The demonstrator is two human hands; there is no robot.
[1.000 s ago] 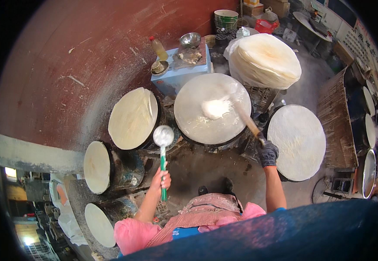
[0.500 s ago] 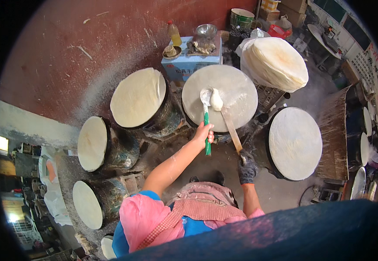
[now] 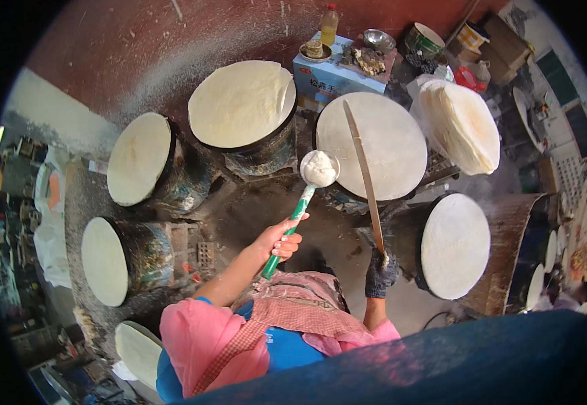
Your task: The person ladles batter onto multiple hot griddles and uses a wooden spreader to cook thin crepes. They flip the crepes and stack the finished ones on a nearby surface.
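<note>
My left hand (image 3: pixel 280 237) grips the green handle of a ladle (image 3: pixel 319 169), whose bowl, full of white batter, is near the lower left rim of the middle round griddle (image 3: pixel 393 138). My right hand (image 3: pixel 381 270), in a dark knitted glove, holds a long, flat wooden spatula (image 3: pixel 362 162) that reaches across that griddle. The griddle's top looks coated pale and fairly smooth. To its left, another griddle carries a cream round sheet (image 3: pixel 236 101) with a folded edge; to the right stands a white-topped griddle (image 3: pixel 455 246).
More griddles on dark drums (image 3: pixel 138 158) curve round my left side. A pile of thin round sheets (image 3: pixel 462 128) is at back right. A blue box (image 3: pixel 334 77) bears a bottle, bowls and scraps against the red wall (image 3: pixel 138 47). A brown panel (image 3: pixel 509 243) stands on the right.
The ladle went onto the middle griddle and has come back toward me holding batter; the white lump on that griddle has gone. The spatula now lies more upright, and the view has shifted.
</note>
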